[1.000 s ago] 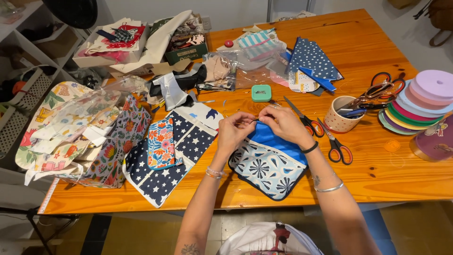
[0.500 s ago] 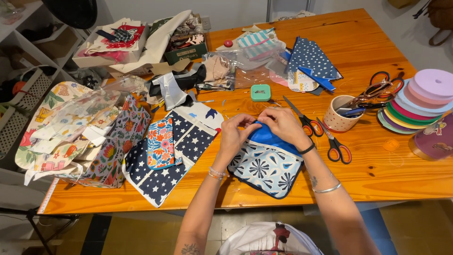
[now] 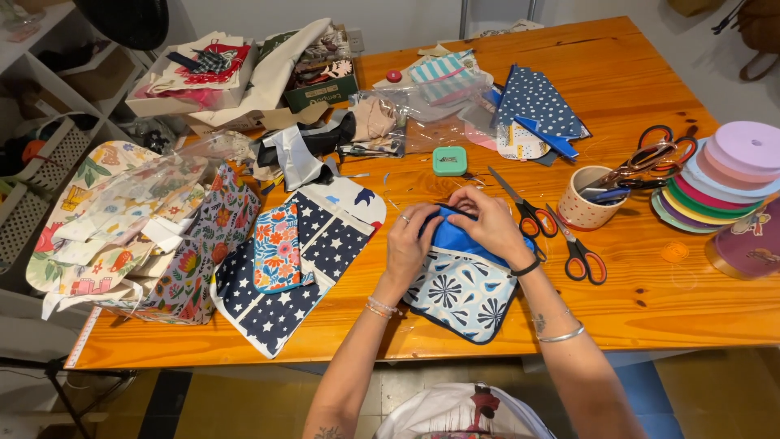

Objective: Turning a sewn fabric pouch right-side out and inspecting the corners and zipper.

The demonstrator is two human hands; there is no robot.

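Observation:
A fabric pouch (image 3: 461,291) with a pale blue flower print and a bright blue lining lies near the front edge of the wooden table (image 3: 650,301). My left hand (image 3: 411,238) grips its upper left edge. My right hand (image 3: 486,221) pinches the blue lining at the top, just right of the left hand. Both hands meet over the pouch's mouth, hiding the opening. A bracelet sits on each wrist.
Two red-handled scissors (image 3: 561,232) lie just right of the pouch. A spotted cup (image 3: 587,205) holds more scissors, with stacked ribbon spools (image 3: 723,175) beyond. Navy star fabric (image 3: 292,268) with a floral pouch (image 3: 277,246) lies left. Floral fabrics, boxes and bags crowd the left and back.
Both hands stay at the pouch's top edge, working the blue lining; the fingers have shifted slightly. The pouch remains in place.

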